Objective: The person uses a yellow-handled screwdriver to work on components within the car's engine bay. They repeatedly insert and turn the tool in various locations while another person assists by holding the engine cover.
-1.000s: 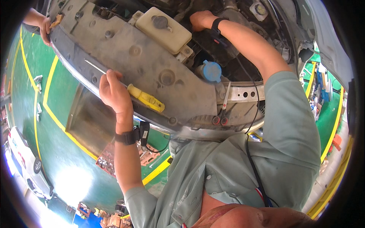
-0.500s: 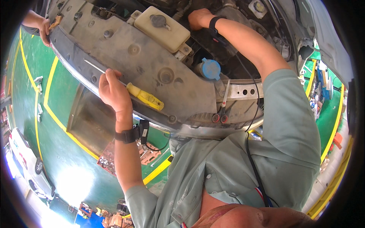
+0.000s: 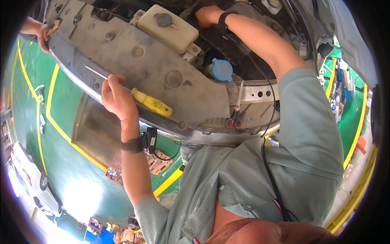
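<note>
The left hand (image 3: 118,97) curls over the shaft of a yellow-handled screwdriver (image 3: 152,103) on the front radiator cover (image 3: 156,65); whether it grips or merely rests, I cannot tell. The right hand (image 3: 209,17) reaches into the engine bay beyond the capped coolant reservoir (image 3: 178,36), fingers hidden. Cover and blue filler cap (image 3: 222,70) are on; work inside seems unfinished, how much remains unclear.

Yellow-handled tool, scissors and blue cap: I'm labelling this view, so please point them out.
Yellow-handled tool (image 3: 151,102), head view: the handle.
Scissors (image 3: 238,107), head view: blades, near the handles.
Blue cap (image 3: 222,70), head view: its round top.
</note>
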A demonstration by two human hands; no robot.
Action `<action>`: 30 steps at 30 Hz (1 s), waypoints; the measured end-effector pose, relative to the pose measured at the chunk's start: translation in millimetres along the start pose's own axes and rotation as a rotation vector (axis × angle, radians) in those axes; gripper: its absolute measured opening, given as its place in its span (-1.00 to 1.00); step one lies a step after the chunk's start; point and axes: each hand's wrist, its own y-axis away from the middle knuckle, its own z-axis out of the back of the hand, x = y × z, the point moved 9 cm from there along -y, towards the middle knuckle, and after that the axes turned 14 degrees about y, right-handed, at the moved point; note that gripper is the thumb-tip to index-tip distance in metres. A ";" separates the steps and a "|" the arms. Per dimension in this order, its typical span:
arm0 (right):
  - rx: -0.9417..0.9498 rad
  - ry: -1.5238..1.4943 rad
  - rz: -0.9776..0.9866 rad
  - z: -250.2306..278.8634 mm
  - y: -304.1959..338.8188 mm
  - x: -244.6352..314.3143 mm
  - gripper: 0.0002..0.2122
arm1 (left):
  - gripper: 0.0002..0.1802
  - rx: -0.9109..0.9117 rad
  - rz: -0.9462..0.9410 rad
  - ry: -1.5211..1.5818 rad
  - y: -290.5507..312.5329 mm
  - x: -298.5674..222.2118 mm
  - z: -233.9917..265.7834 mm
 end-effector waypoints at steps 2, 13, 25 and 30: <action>-0.003 -0.007 0.011 -1.3 -1.4 0.0 -0.70 | -0.56 -0.011 0.007 -0.007 -0.2 0.2 0.4; -0.028 0.012 -0.021 13.9 13.5 0.8 -0.69 | -0.56 0.002 -0.040 -0.007 -1.9 -3.0 -0.2; -0.355 0.036 0.452 20.8 167.8 25.1 -0.82 | -0.54 -0.011 0.011 -0.164 -1.3 -5.0 -0.7; -0.641 0.392 0.641 -38.7 204.7 50.3 -0.85 | -0.55 -0.031 -0.041 -0.165 -8.0 -2.1 -0.6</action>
